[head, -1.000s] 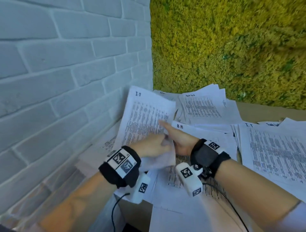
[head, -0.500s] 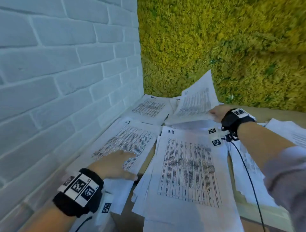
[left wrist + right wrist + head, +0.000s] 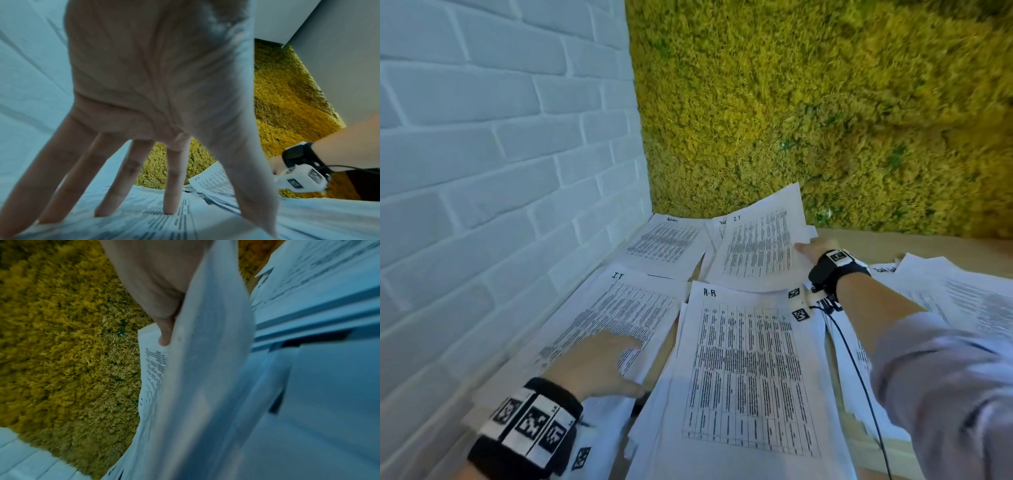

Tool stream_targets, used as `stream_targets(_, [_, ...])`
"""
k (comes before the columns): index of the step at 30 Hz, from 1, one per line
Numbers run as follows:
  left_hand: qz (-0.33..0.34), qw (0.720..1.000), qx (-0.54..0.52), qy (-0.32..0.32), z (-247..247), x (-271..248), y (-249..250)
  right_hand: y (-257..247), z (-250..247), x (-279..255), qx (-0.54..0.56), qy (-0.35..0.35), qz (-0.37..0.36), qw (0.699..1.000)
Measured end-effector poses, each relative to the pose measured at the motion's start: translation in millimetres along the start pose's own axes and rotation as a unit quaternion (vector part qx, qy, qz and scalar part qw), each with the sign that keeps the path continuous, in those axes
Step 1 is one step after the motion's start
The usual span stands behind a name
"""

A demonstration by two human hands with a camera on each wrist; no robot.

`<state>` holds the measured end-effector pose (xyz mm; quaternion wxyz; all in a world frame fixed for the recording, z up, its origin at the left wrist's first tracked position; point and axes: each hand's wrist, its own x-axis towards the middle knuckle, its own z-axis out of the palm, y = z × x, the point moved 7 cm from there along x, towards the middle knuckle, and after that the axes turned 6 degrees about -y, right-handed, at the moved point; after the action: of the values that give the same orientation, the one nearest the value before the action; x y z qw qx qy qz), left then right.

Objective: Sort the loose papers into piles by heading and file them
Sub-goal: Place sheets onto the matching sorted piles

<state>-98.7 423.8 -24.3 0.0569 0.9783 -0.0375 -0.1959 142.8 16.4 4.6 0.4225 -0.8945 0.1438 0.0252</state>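
— What stands on the left?
— A white painted brick wall (image 3: 493, 164), running away to a far corner.
— And at the far side?
— A wall of yellow-green moss (image 3: 825, 113), meeting the brick at that corner.
— Below it?
— A light wooden tabletop (image 3: 935, 245), bare at far right. The light is cool and even.

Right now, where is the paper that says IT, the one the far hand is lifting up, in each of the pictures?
Head view: the lifted IT sheet is upper middle, tilted up against the moss wall, its right edge held by the right hand.
Left wrist view: low and right of centre, the lifted IT sheet peeks between finger and thumb.
Right wrist view: it fills the middle, blurred, thumb on it.
Shared landmark: the moss wall.
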Motion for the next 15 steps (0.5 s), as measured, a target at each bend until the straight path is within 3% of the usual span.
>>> stream_targets(5, [0.000,0.999,-0.044,-0.015,-17.2,-1.1,-7.9,-8.0,-14.0,-24.1,0.128,0.072,-0.068,0.987])
stream_targets(7, [0.004,0.997,-0.082,-0.011,-25.9,-3.6,-10.1,-24.3,-8.2,-48.3,0.222,0.052,-0.115,0.967])
stream_targets(9, [0.021,0.980,-0.196,0.028,-39.6,-8.5,-8.2,-46.3,4.0,-82.5,0.285,-0.014,-0.168,0.944])
stream_targets(10, [0.027,0.950,-0.304,0.061,-47.5,-11.1,-8.3,-57.9,10.7,-101.3,0.307,-0.046,-0.198,0.930])
stream_targets(12, [0.044,0.856,-0.509,0.079,-53.7,-13.3,-2.8,-79.4,27.6,-137.3,0.334,-0.105,-0.237,0.906])
stream_targets(15, [0.073,0.780,-0.618,0.063,-54.4,-9.6,8.8,-96.5,52.9,-165.1,0.354,-0.157,-0.258,0.885])
